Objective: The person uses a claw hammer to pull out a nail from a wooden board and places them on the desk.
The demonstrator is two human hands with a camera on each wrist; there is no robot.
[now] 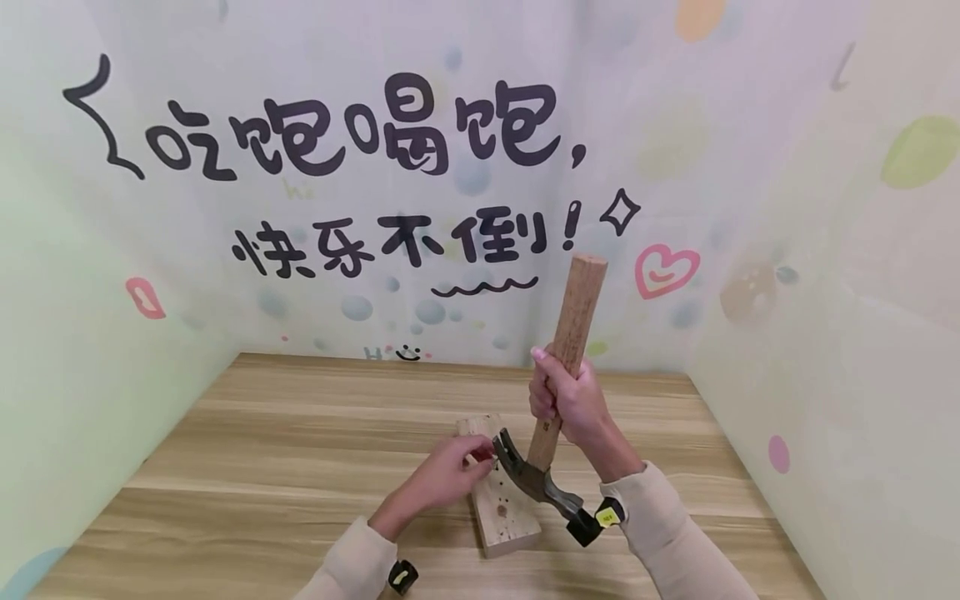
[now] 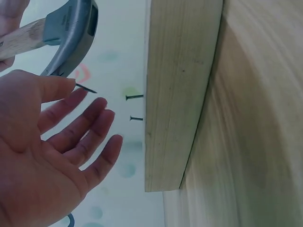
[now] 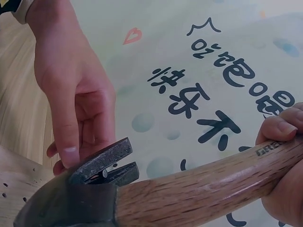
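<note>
Your right hand (image 1: 564,398) is curled tight round the wooden handle of the hammer (image 1: 551,400), which stands nearly upright with its head down on the wooden block (image 1: 501,508) and its claw (image 3: 106,168) turned toward your left hand (image 1: 442,479). A small nail (image 2: 86,88) sits at the claw's tip, and your left thumb (image 3: 64,137) and forefinger are at it, the other fingers (image 2: 94,123) spread loosely; whether they truly pinch the nail you cannot tell. Two more nails (image 2: 135,107) stick out of the block just beside the claw, and the block lies on the wooden table (image 1: 262,467), near its front edge.
</note>
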